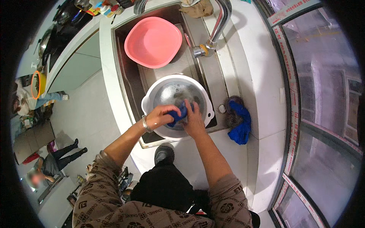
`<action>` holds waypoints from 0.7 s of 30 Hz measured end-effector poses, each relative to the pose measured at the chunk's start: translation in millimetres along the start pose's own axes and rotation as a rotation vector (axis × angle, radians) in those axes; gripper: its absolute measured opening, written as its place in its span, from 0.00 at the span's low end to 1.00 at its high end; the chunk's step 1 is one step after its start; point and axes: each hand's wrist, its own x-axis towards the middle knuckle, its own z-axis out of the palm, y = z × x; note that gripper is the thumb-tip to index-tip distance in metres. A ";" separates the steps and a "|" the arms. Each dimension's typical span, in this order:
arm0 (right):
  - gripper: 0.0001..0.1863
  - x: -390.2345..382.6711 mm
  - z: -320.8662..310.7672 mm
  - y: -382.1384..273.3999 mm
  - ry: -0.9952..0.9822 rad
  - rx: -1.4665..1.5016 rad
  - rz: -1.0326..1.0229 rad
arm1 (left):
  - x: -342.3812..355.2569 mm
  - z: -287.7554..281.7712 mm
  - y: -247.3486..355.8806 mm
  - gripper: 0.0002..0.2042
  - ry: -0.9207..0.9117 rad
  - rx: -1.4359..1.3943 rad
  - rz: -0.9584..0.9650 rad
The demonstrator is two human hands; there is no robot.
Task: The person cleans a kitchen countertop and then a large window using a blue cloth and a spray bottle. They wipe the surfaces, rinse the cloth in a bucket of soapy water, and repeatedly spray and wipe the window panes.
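Note:
A blue cloth (182, 111) is bunched between my two hands over a white basin (149, 95) of greyish, sudsy water. My left hand (161, 116), with a bracelet at the wrist, has its fingers curled round the cloth's left side. The fingers of my right hand (195, 122) bend over its right side. Some fingertips are hidden by the cloth and water. The basin stands in the near part of a metal sink (135, 81).
A pink basin (154, 41) sits at the sink's far end, beside the faucet (216, 36). Another blue cloth (240, 129) lies on the right counter by a dark mesh-like bundle (233, 116). Windows (327, 76) line the right. Two people are off to the left, one seated (49, 167).

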 end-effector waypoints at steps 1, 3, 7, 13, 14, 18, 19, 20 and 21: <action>0.42 1.9 -1.2 -2.7 -0.021 0.048 -0.022 | -8.3 3.9 18.8 0.11 -0.055 -0.017 0.083; 0.38 9.1 6.1 7.9 -0.009 0.124 -0.239 | -20.0 6.2 47.6 0.12 -0.110 0.091 0.203; 0.30 13.1 -7.4 6.8 -0.040 0.173 -0.083 | -16.8 1.0 55.8 0.18 0.184 0.463 0.211; 0.27 -5.6 -28.7 -3.6 -0.134 0.124 -0.027 | 52.6 -26.9 -57.3 0.19 0.198 1.232 -0.080; 0.26 -8.4 -26.7 -1.7 -0.133 0.121 -0.006 | 64.3 -24.8 -87.9 0.18 0.221 1.272 -0.114; 0.21 -19.6 -10.9 17.9 -0.114 0.086 0.001 | 104.4 -3.1 -153.0 0.15 0.198 1.439 -0.395; 0.21 -22.2 -15.9 16.7 -0.142 0.053 0.020 | 108.5 4.0 -151.9 0.14 0.167 1.481 -0.509; 0.21 -24.5 -19.8 15.8 -0.173 0.021 0.036 | 108.6 7.8 -150.8 0.14 0.202 1.308 -0.510; 0.22 -25.3 -19.9 23.4 -0.168 0.044 0.050 | 103.3 14.8 -121.2 0.14 0.232 1.143 -0.501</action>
